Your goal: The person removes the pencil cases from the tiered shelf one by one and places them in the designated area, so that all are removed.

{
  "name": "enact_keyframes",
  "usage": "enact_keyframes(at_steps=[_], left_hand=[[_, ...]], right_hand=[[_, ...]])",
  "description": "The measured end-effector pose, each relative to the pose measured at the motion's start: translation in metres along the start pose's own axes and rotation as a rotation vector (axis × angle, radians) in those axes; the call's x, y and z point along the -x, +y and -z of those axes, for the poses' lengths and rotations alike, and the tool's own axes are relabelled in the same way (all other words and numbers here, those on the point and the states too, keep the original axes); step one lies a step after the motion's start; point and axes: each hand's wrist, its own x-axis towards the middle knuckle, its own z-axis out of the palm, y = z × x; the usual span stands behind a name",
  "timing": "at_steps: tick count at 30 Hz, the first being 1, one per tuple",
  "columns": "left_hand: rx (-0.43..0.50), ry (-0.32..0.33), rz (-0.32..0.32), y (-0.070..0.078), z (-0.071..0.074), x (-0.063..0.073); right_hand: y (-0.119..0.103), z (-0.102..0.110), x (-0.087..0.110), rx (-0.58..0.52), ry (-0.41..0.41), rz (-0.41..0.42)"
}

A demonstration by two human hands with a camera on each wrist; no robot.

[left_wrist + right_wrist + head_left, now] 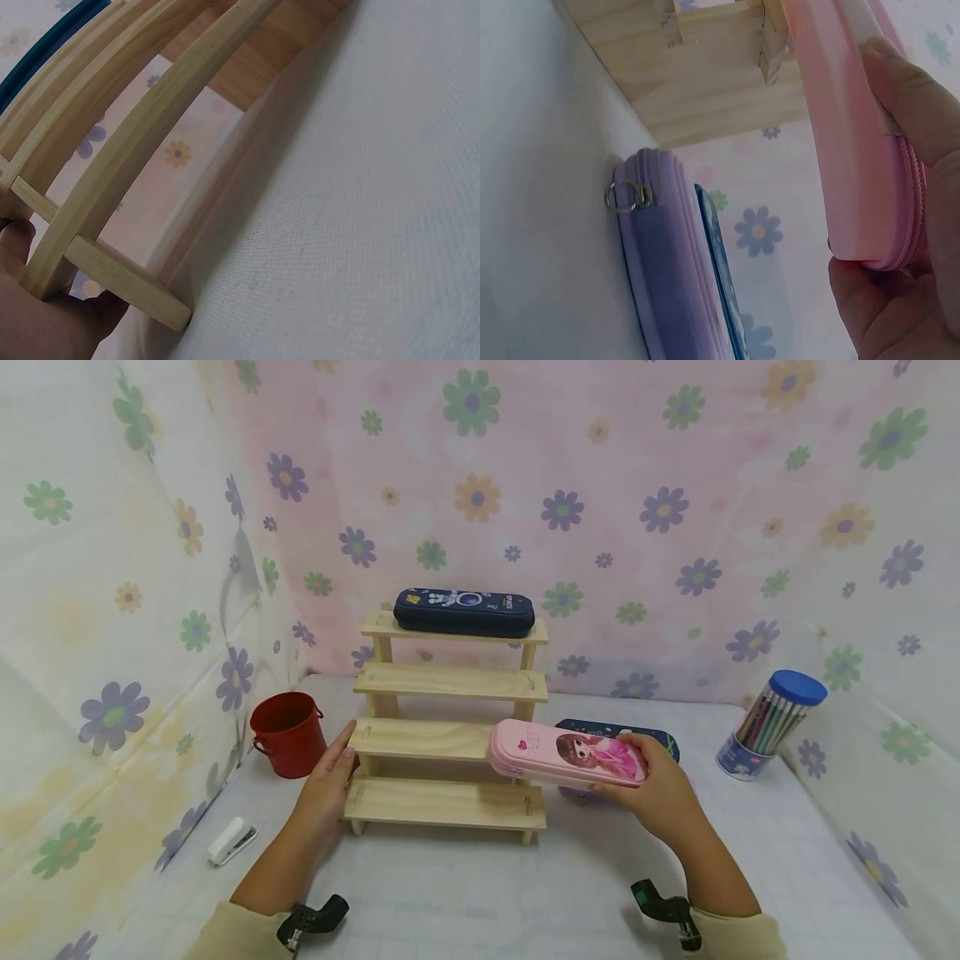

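Observation:
My right hand (660, 789) grips the right end of a pink pencil case (566, 756) with a doll-like girl printed on its lid. The case is held up in front of the right end of the second-lowest step of a wooden stepped rack (446, 802). In the right wrist view, thumb and fingers close round the pink case (847, 150) near its zip. My left hand (326, 785) holds the rack's left end, with the thumb and fingers about the wood in the left wrist view. On the top step lies a navy space-print pencil case (465, 612).
Behind my right hand lie a dark blue case (600, 727) and, in the right wrist view, a purple pencil case (671, 255). A red bucket (288, 735) and white stapler (232, 841) are left; a blue-lidded tub of pencils (768, 727) stands right.

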Motion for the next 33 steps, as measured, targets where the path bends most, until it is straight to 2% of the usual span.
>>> enact_keyframes(at_steps=[11, 21, 33], left_hand=[[0.01, -0.01, -0.013, -0.001, 0.0, -0.001], [0.009, 0.0, -0.003, -0.002, -0.001, -0.001], [0.001, 0.009, 0.0, -0.001, -0.001, 0.0]], right_hand=[[0.027, 0.018, 0.011, 0.013, -0.027, -0.045], [0.043, 0.026, 0.019, 0.028, -0.069, -0.121], [0.074, 0.036, 0.027, 0.053, -0.077, -0.16]])
